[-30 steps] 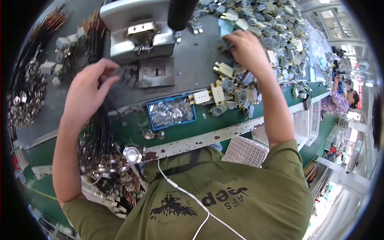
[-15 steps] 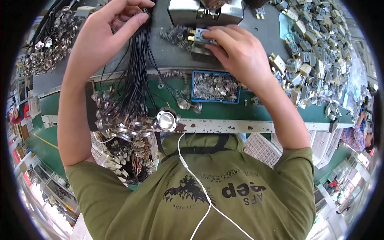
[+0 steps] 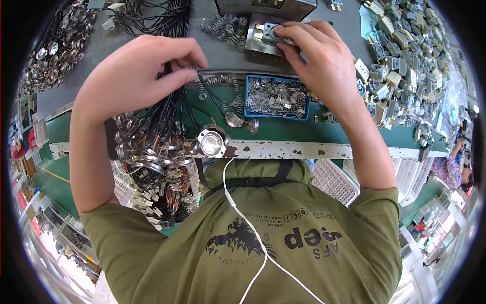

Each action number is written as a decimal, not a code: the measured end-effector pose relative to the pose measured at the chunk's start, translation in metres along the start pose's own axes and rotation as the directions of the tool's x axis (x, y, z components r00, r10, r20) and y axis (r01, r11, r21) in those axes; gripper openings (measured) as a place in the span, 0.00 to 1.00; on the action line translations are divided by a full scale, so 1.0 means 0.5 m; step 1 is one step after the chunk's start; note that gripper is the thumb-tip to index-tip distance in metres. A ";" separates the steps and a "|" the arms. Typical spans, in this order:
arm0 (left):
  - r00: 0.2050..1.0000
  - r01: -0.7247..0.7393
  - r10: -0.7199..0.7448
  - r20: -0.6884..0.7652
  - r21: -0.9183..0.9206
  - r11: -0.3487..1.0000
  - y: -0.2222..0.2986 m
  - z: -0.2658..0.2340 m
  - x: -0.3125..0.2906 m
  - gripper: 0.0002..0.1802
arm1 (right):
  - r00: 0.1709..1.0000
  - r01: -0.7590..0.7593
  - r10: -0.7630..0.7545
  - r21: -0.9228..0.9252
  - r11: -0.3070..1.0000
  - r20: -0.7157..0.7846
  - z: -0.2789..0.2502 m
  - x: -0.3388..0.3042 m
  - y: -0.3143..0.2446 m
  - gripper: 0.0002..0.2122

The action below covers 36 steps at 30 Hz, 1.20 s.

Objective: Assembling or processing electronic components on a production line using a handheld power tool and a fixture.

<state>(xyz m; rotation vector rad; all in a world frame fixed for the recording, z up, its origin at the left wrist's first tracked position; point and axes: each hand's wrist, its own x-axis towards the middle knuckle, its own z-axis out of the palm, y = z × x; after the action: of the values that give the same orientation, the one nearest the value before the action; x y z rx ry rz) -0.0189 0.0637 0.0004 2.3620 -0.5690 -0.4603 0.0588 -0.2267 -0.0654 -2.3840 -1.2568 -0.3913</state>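
My right hand [image 3: 321,50] is closed around a grey plug housing [image 3: 271,32], with thumb and fingers on its right end. Two brass pins point left from the housing, which is over a metal block [image 3: 263,52]. To the left, my left hand [image 3: 147,73] is bent inward, thumb and forefinger close together on what looks like a small coil spring [image 3: 189,68]. Its other fingers are partly hidden. Below that hand hangs a bundle of black wires [image 3: 169,114] with round metal caps. A heap of loose springs [image 3: 225,28] lies left of the block.
A blue tray [image 3: 246,96] of small metal parts sits near the bench edge [image 3: 283,150]. Many grey plug parts [image 3: 395,66] are piled at right. More metal caps [image 3: 61,50] lie far left. A metal fixture [image 3: 298,7] stands behind the block. One round cap [image 3: 211,143] rests at the edge.
My left hand has come down toward me from the top of the wire bundle, its fingertips drawing closer together. My right hand keeps the plug housing over the block. The view has shifted slightly.
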 end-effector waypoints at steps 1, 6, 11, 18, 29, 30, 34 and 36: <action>0.999 -0.035 0.035 0.019 0.000 0.999 -0.001 0.002 0.000 0.08 | 1.000 -0.019 0.019 -0.014 1.000 0.005 -0.003 0.002 -0.002 0.12; 0.993 0.056 -0.063 0.102 0.074 0.996 0.009 0.002 -0.015 0.08 | 1.000 0.006 -0.006 0.072 0.997 0.002 -0.024 -0.004 -0.024 0.11; 0.984 0.068 -0.083 0.160 0.099 0.993 0.013 -0.011 -0.016 0.07 | 0.785 -0.286 -0.035 0.411 0.865 0.619 -0.022 -0.040 -0.161 0.09; 0.969 0.094 -0.122 0.215 0.135 0.986 0.028 -0.016 -0.013 0.09 | 0.790 -0.355 0.047 0.394 0.847 0.611 0.044 -0.033 -0.194 0.10; 0.974 0.216 -0.221 -0.045 -0.099 0.971 0.036 -0.022 0.001 0.09 | 0.881 -0.433 0.155 0.629 0.646 0.447 -0.138 0.073 0.004 0.07; 0.984 0.082 -0.084 -0.158 -0.015 0.996 0.033 -0.027 0.015 0.09 | 0.845 -0.434 0.129 0.525 0.733 0.519 -0.152 0.082 0.018 0.10; 0.922 -0.135 0.192 -0.335 0.186 0.973 0.023 -0.016 0.070 0.10 | 0.887 -0.309 0.065 0.482 0.820 0.458 -0.090 -0.006 0.031 0.13; 0.913 -0.105 0.159 -0.376 0.159 0.982 0.036 0.000 0.103 0.09 | 0.896 -0.365 0.205 0.392 0.844 0.394 -0.063 -0.054 0.024 0.11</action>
<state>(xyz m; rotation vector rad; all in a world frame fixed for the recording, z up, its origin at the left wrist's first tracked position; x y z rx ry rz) 0.0198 0.0252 0.0034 2.4324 -0.5807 0.1146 0.0521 -0.2672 -0.0520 -2.2182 -0.9520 0.3929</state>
